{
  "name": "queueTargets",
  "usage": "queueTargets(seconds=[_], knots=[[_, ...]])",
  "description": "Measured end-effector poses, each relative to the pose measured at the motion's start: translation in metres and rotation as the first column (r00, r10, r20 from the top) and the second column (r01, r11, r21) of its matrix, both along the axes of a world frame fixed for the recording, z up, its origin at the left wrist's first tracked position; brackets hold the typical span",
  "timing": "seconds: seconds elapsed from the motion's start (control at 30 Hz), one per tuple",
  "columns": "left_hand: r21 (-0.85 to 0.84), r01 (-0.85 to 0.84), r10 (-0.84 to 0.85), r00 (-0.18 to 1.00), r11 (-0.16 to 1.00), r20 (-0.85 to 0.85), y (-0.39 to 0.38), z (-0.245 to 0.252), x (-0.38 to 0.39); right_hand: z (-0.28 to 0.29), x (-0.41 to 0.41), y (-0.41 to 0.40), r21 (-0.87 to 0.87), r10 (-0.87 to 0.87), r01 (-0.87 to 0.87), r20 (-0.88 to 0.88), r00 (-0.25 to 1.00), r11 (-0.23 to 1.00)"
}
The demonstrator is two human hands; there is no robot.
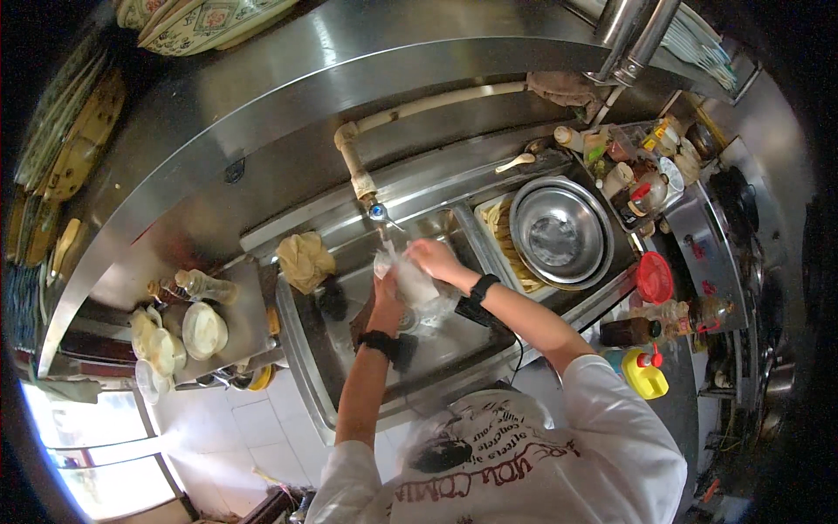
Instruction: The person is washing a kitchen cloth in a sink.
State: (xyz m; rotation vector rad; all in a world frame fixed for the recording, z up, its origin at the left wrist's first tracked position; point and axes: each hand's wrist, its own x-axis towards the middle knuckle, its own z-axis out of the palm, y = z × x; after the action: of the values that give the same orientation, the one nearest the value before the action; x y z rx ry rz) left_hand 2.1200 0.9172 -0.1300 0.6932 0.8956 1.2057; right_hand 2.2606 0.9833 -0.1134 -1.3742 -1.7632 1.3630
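Both my hands are over a stainless steel sink (350, 242), just below a tap with a blue-marked handle (377, 211). My left hand (387, 288) grips a whitish, partly see-through item (418, 283), thin and blurred, perhaps a plastic bag or cloth. Fingers curled, my right hand (433, 259) pinches near the item's upper edge. Water seems to run from the tap between the hands, and wet splashes show on the basin floor. The drain (407, 319) lies beneath, right of my left wrist.
A crumpled tan cloth (306, 262) drapes the sink's left rim. Nested steel bowls (556, 239) sit right, over a white tray (529, 285). Bottles (645, 196), a red strainer (655, 278) and a yellow jug (645, 374) stand farther right. Tubs (205, 331) occupy the left counter; a steel shelf (275, 65) overhangs.
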Motion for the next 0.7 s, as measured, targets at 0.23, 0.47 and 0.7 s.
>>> queueTargets(seconds=[0.23, 0.47, 0.7], knots=[[0.299, -0.179, 0.275, 0.906, 0.937, -0.32, 0.036, -0.037, -0.001, 0.137, -0.004, -0.038, 0.569, -0.085, -0.018, 0.154, 0.984, 0.822], [-0.571, -0.21, 0.38, 0.904, 0.794, 0.195, 0.006, -0.071, -0.011, 0.138, -0.04, -0.042, 0.712, -0.18, -0.166, 0.385, 0.905, 0.683], [-0.465, -0.368, 0.53, 0.799, 0.805, 0.284, -0.08, -0.077, -0.024, 0.13, -0.038, -0.044, 0.616, -0.145, -0.068, 0.289, 0.946, 0.785]])
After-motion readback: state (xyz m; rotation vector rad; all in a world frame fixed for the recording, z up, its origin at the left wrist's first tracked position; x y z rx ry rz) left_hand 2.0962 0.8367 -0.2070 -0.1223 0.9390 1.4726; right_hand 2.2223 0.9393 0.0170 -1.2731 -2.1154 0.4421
